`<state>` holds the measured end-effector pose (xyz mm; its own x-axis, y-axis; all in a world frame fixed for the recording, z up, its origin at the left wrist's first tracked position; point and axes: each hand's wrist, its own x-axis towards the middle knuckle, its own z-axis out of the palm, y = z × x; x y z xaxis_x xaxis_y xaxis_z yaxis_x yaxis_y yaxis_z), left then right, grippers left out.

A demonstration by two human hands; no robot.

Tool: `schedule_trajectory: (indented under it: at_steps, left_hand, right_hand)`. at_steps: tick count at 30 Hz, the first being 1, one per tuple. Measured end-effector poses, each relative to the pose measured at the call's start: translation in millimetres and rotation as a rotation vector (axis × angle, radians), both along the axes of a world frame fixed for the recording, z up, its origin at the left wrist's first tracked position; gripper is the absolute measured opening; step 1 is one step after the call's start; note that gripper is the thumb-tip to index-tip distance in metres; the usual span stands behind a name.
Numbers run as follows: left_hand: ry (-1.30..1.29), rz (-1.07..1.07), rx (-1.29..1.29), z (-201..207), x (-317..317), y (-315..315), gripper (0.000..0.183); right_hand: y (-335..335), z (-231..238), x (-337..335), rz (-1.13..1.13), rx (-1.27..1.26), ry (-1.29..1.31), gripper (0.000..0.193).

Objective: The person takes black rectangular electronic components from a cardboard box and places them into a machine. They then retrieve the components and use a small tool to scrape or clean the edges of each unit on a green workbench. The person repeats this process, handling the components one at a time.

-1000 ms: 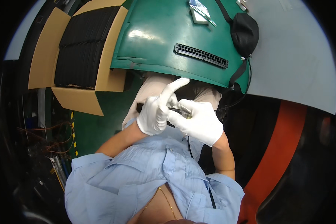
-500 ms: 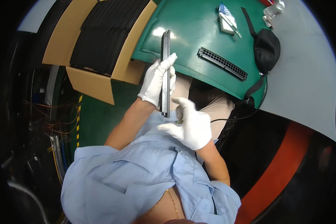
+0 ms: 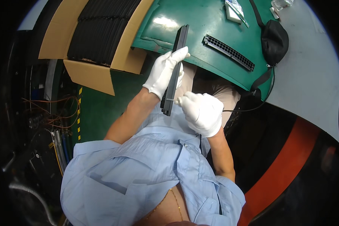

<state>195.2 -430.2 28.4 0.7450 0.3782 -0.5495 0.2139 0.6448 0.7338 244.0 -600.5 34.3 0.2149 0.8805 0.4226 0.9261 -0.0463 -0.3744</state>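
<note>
While the left hand point(image 3: 164, 71) grips the black strip point(image 3: 174, 71) upright for access, the right hand point(image 3: 201, 113) pinches a thin tool point(image 3: 170, 100) against its near end.

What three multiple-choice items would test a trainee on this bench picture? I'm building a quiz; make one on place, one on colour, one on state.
1. Where does the cardboard box of black strips stand?
A. left of the green bench
B. on the grey surface
C. under the black pouch

2. What colour are the gloves?
A. blue
B. white
C. black

3. How is the long black strip held?
A. lying flat on the bench
B. raised on end in the left hand
C. tucked inside the box

Answers:
1 A, the box sits off the left edge of the green bench.
2 B, both hands wear white.
3 B, the left hand grips it while the right hand works at its lower end.
</note>
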Motion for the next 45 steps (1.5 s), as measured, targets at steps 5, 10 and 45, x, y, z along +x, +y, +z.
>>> schedule_trajectory:
  at_steps: [5,10,45]
  left_hand:
    - [0.008,0.006,0.019,-3.5,-2.8,-0.6,0.04]
    - [0.035,0.012,0.061,-4.3,-0.1,3.5,0.048]
    - [0.076,-0.419,0.216,10.5,-92.9,-48.8,0.05]
  right_hand:
    - [-10.2,-3.1,-14.8,0.046,0.051,-0.021,0.023]
    - [-22.7,-0.2,-25.5,0.073,-0.043,0.105,0.02]
    - [-3.5,-0.8,50.3,-0.341,0.191,0.015,0.008]
